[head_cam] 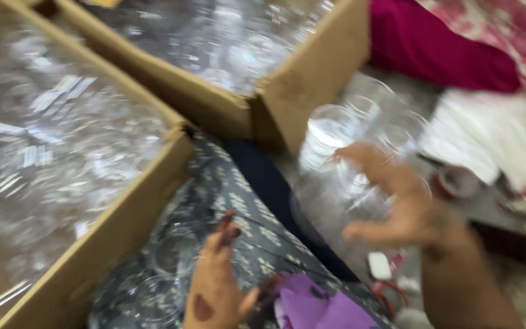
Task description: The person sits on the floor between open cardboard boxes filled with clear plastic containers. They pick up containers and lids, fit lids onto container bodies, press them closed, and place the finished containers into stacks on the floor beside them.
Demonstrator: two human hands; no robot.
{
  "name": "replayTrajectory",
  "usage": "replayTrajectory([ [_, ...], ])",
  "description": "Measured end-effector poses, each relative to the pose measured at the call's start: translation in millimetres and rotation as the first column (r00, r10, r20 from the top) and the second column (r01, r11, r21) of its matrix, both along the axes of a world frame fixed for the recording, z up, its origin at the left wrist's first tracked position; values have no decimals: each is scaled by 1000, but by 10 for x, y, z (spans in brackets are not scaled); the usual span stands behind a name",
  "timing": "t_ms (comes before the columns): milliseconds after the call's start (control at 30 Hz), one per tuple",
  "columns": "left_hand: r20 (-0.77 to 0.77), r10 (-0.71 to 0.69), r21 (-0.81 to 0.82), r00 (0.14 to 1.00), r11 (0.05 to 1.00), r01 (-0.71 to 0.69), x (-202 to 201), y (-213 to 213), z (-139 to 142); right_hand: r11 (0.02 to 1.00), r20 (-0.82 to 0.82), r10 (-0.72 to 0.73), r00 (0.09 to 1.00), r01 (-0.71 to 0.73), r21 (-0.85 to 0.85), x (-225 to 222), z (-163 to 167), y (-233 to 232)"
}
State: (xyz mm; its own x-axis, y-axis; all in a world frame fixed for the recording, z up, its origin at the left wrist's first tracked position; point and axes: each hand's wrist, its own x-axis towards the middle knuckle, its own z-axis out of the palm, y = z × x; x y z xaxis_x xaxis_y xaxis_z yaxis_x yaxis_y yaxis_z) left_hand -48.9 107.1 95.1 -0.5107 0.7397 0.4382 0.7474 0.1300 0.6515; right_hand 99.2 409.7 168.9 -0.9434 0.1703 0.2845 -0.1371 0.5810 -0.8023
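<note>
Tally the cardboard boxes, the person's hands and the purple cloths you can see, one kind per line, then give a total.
Cardboard boxes: 2, left box and upper box
Hands: 2, left hand and right hand
Purple cloth: 1
Total: 5

Two open cardboard boxes stand at the left and far side. The nearer box (123, 225) is filled with blurred clear plastic pieces, and the far box (312, 67) holds more of the same. A magenta cloth (439, 49) lies far right. White folded sheets (488, 134) lie to its near side. A purple cloth (318, 307) lies at the near edge. A dark patterned fabric (257, 225) spreads between the boxes and the purple cloth.
</note>
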Motion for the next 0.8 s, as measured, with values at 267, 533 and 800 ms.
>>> replayTrajectory([
  [267,-63,125,-98,990,986,-131,7,137,20,573,456,-813,362,355,739,800,202,789],
  [533,-58,61,-164,996,984,-69,85,228,146,673,534,-738,412,395,626,570,-342,779],
  [800,113,156,-128,981,982,-141,54,112,133,658,408,-752,518,632,410,906,-367,1132],
])
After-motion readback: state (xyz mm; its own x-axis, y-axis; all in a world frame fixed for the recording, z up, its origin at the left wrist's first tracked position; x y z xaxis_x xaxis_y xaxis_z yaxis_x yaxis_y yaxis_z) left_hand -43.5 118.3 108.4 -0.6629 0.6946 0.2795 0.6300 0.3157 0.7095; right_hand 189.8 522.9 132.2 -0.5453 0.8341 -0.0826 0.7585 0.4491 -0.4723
